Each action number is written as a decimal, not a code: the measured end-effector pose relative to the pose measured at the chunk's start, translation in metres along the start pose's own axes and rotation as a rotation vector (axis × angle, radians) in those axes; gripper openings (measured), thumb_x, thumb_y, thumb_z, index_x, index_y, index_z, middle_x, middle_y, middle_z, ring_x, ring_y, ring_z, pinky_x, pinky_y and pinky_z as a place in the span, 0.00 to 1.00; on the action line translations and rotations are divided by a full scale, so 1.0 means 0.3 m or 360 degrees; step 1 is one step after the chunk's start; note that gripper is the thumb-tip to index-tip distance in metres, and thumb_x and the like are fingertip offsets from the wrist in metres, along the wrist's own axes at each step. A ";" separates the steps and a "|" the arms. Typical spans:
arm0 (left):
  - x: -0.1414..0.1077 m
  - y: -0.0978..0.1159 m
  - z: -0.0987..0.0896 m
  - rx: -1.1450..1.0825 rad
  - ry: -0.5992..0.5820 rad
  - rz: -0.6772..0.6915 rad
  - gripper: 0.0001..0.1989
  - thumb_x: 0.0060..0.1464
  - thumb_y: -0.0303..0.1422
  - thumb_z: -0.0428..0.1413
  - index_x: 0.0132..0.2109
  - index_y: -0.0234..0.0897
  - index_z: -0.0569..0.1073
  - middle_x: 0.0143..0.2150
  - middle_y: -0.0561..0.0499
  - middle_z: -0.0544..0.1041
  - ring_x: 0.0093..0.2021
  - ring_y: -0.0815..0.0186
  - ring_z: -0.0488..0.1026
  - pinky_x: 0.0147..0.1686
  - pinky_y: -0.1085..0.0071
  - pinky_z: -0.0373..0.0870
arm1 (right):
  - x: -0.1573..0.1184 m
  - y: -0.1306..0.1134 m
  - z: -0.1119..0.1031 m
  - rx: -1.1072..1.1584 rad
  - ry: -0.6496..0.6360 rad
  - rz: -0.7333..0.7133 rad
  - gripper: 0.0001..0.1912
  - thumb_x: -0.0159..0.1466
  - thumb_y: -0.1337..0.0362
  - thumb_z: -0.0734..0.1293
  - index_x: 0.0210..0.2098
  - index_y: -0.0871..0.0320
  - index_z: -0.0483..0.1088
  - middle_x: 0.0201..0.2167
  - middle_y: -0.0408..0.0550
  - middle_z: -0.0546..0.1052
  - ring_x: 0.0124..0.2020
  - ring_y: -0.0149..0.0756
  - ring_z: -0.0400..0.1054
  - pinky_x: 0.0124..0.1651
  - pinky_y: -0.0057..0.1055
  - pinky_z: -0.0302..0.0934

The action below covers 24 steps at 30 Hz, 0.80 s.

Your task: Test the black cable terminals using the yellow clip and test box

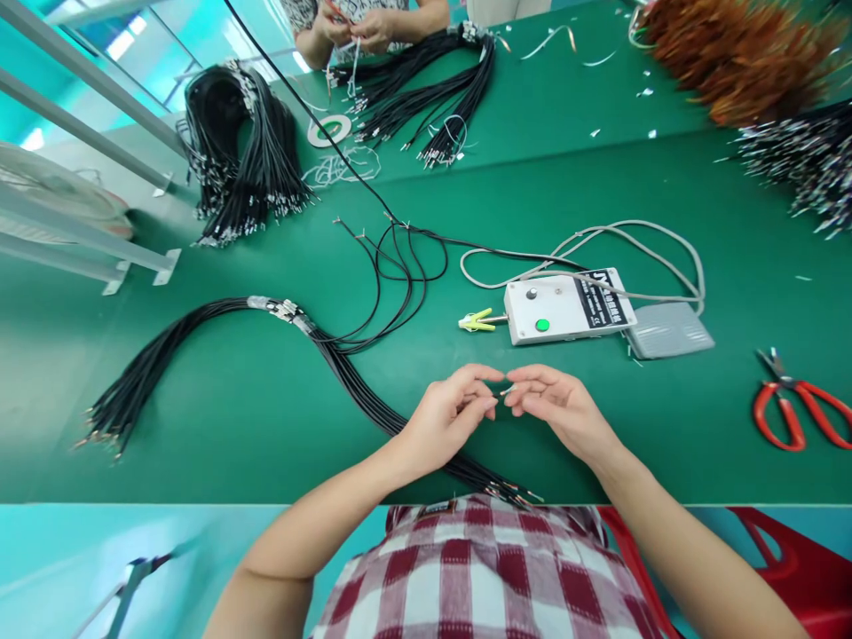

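My left hand (456, 410) is closed in a pinch above the table, with the dark end of a thin black cable (498, 395) at its fingertips. Facing it, my right hand (557, 406) has its fingers pinched at the pale wire tip of that cable. Most of the cable is hidden by the left hand. Under my left wrist runs a bundle of black cables (352, 383), tied with a clear and white band, its lower ends showing stripped coloured wires near the table edge. Just beyond my hands lies a white box (525, 328) with a green button and a yellow-green pronged tip (477, 321).
A grey foot pedal (671, 332) touches the box. Red-handled pliers (785, 404) lie at the right. Black cable bundles (276, 155), a tape roll (329, 131) and an orange-brown pile (738, 53) are farther back. Across the table, a co-worker's hands (356, 27) handle white strands.
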<state>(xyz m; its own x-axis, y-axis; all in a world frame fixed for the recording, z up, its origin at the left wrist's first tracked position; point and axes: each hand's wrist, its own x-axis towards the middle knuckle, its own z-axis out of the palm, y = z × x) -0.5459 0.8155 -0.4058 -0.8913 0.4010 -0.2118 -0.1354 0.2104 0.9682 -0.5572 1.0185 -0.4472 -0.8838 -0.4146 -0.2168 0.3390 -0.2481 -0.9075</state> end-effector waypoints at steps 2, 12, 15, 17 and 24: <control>0.002 -0.005 0.004 -0.0006 0.0062 -0.0071 0.10 0.63 0.35 0.54 0.46 0.35 0.73 0.28 0.53 0.74 0.22 0.73 0.67 0.23 0.76 0.65 | -0.001 -0.009 -0.004 0.0035 0.0066 0.0050 0.16 0.59 0.53 0.74 0.42 0.55 0.76 0.32 0.48 0.81 0.32 0.35 0.74 0.40 0.35 0.70; -0.004 -0.001 0.026 0.0407 0.0464 0.0215 0.05 0.58 0.29 0.58 0.33 0.36 0.72 0.27 0.53 0.76 0.27 0.71 0.71 0.28 0.75 0.69 | 0.008 -0.015 0.065 0.0248 0.0211 0.0131 0.13 0.59 0.52 0.72 0.35 0.54 0.74 0.27 0.44 0.75 0.29 0.32 0.68 0.36 0.31 0.66; -0.004 0.000 0.027 0.0540 0.0495 0.0256 0.05 0.59 0.29 0.57 0.33 0.37 0.72 0.28 0.52 0.76 0.27 0.70 0.70 0.29 0.74 0.68 | 0.013 -0.023 0.080 0.0265 0.0269 0.0142 0.13 0.57 0.53 0.74 0.33 0.54 0.73 0.27 0.43 0.74 0.30 0.32 0.67 0.36 0.31 0.66; -0.002 0.000 0.029 0.0561 0.0516 0.0265 0.06 0.59 0.30 0.57 0.33 0.37 0.72 0.28 0.52 0.76 0.27 0.70 0.70 0.28 0.74 0.68 | 0.014 -0.022 0.091 0.0293 0.0271 0.0158 0.13 0.56 0.53 0.75 0.33 0.54 0.72 0.26 0.42 0.73 0.29 0.32 0.66 0.36 0.31 0.65; 0.002 -0.005 0.025 0.0137 0.0517 0.0141 0.08 0.59 0.34 0.58 0.33 0.37 0.70 0.26 0.53 0.75 0.24 0.71 0.72 0.25 0.75 0.70 | -0.001 0.022 0.119 0.0267 0.0260 0.0101 0.13 0.58 0.53 0.74 0.32 0.54 0.70 0.26 0.41 0.71 0.28 0.31 0.64 0.35 0.31 0.63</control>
<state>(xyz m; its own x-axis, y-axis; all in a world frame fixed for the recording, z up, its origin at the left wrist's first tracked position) -0.5428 0.8222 -0.4083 -0.9910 0.1190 -0.0605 -0.0266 0.2677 0.9631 -0.5430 0.9856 -0.4403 -0.8950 -0.2900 -0.3390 0.4320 -0.3738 -0.8208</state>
